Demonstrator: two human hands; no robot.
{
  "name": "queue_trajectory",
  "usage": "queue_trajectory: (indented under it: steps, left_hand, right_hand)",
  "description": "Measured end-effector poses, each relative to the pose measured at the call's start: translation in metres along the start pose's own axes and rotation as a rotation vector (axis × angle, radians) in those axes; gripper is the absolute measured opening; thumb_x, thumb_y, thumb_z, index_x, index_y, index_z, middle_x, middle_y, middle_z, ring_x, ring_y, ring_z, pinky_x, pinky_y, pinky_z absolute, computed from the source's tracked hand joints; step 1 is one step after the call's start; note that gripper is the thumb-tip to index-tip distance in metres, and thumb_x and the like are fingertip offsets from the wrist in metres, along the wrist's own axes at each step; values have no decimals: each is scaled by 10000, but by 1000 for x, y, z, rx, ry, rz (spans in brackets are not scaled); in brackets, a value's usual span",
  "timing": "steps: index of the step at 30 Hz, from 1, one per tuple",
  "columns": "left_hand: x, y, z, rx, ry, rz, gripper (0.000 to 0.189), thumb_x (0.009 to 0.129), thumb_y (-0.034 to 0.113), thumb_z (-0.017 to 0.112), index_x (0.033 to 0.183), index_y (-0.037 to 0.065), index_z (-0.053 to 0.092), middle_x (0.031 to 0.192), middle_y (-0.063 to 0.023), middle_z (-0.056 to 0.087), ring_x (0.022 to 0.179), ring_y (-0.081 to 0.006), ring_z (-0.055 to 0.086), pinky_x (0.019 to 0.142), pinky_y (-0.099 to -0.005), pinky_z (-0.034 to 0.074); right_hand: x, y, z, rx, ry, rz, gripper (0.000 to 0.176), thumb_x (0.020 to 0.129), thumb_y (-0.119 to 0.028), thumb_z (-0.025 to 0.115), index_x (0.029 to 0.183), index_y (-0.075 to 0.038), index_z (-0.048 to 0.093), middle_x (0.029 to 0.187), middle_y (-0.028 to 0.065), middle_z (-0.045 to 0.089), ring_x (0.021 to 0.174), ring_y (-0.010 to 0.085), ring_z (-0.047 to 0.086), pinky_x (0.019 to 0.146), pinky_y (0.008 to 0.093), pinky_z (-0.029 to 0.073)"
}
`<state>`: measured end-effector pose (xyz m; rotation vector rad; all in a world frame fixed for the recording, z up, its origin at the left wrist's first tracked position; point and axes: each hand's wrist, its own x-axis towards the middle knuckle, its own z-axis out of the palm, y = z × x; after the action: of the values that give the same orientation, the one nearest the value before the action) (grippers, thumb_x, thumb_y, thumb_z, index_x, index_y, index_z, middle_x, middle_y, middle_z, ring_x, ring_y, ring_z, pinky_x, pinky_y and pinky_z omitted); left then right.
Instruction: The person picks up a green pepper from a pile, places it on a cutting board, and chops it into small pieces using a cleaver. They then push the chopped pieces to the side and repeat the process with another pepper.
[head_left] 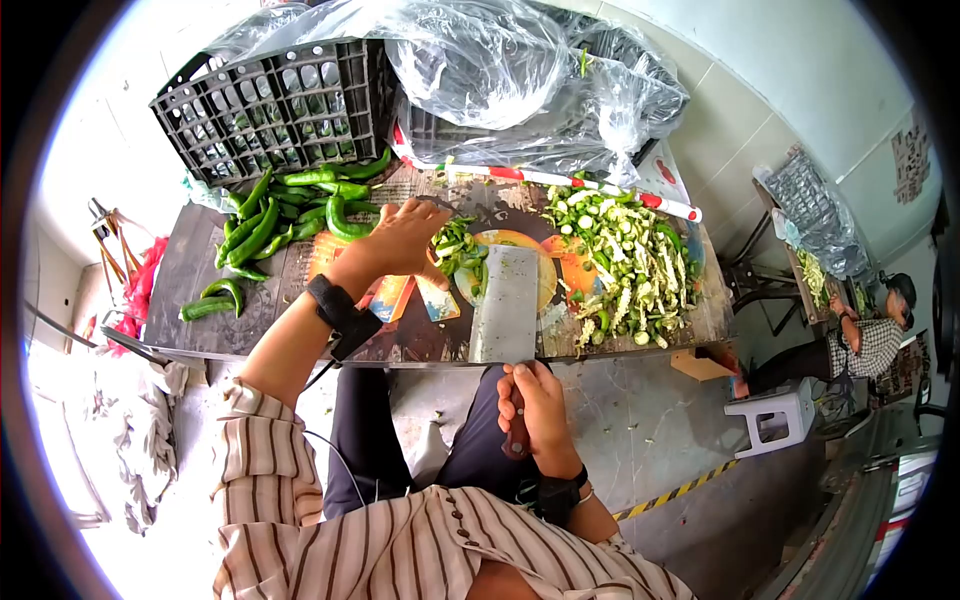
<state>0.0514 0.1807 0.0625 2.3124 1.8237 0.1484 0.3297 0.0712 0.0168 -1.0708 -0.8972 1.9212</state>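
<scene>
My right hand (541, 408) grips the brown handle of a cleaver (505, 310) at the table's front edge. The broad blade lies over the tabletop, pointing away from me. Above the table, my left hand (396, 246) is open with its fingers stretched toward the right, palm down. Just beyond its fingertips is a small heap of cut green peppers (458, 250). Whole green peppers (262, 228) lie in a loose pile to the left of that hand. On the right side is a large pile of chopped peppers (640, 265), with pale cores and seeds among the green pieces.
A black plastic crate (275, 105) stands at the table's back left, beside clear plastic sheeting (490, 65) over more crates. A red-and-white pole (560, 180) runs along the back. Far right, another person (865, 340) sits near a white stool (770, 415).
</scene>
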Motion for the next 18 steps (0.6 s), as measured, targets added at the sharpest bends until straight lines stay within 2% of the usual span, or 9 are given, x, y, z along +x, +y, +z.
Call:
queue_trajectory:
  steps: [3,6,9,10,11,13,14,17,18]
  left_hand:
    - [7,2,7,-20,63,43,969,576,477,835,1376,94,445,1284,-152,494,1256,-333,413,1020,-481,304]
    - [5,7,24,-46,195,79,707,649,401,806,1244,96,576,1105,-127,583,1080,-314,545,950,-434,349]
    - [0,22,28,-152,202,184,668,687,432,774,1242,115,580,1105,-88,594,1125,-267,530,970,-456,330]
    - [-1,26,24,-155,96,153,594,729,434,738,1216,123,599,1076,-84,603,1112,-253,538,963,-458,334]
    - [0,30,21,-154,98,156,594,729,434,738,1216,123,599,1076,-84,603,1112,-253,538,963,-458,334]
    - [3,34,16,-63,348,187,514,778,383,707,1208,124,600,1044,-79,602,1030,-275,568,897,-428,372]
    - [8,38,8,-41,294,151,438,853,343,627,1244,151,580,1135,-76,583,1117,-268,522,941,-452,360]
    - [34,45,14,-53,267,193,419,885,296,586,1284,171,554,1244,-69,544,1214,-264,447,999,-491,328]
    - [44,50,16,-34,176,201,408,904,261,552,1307,195,538,1310,-60,511,1265,-264,396,1046,-515,287]
  right_hand:
    - [2,2,0,-9,-15,-9,223,987,-213,479,1039,4,479,753,77,550,511,112,504,411,267,442]
    - [1,3,1,-15,-20,-7,223,988,-214,478,1036,3,480,753,77,551,509,112,501,412,267,442]
    - [-3,3,3,-6,-12,8,221,988,-214,476,1033,3,478,749,76,547,509,112,498,413,268,443]
    - [-4,5,3,7,-14,2,221,989,-215,477,1032,2,477,749,75,546,509,112,499,414,268,444]
    - [-6,7,2,20,-16,-5,221,989,-216,477,1032,1,476,749,75,544,509,111,499,415,268,446]
    - [-11,8,-2,34,6,-10,221,989,-218,480,1034,-2,475,752,76,544,507,112,499,414,269,447]
    - [-13,8,-4,48,28,-14,221,989,-221,483,1037,-5,474,756,78,544,505,113,499,413,270,448]
    - [-15,9,-11,50,37,-39,218,994,-228,474,1049,-18,491,766,56,540,516,110,499,413,276,441]
    - [-15,9,-13,43,36,-47,218,994,-228,474,1049,-18,491,766,56,540,516,110,499,413,276,441]
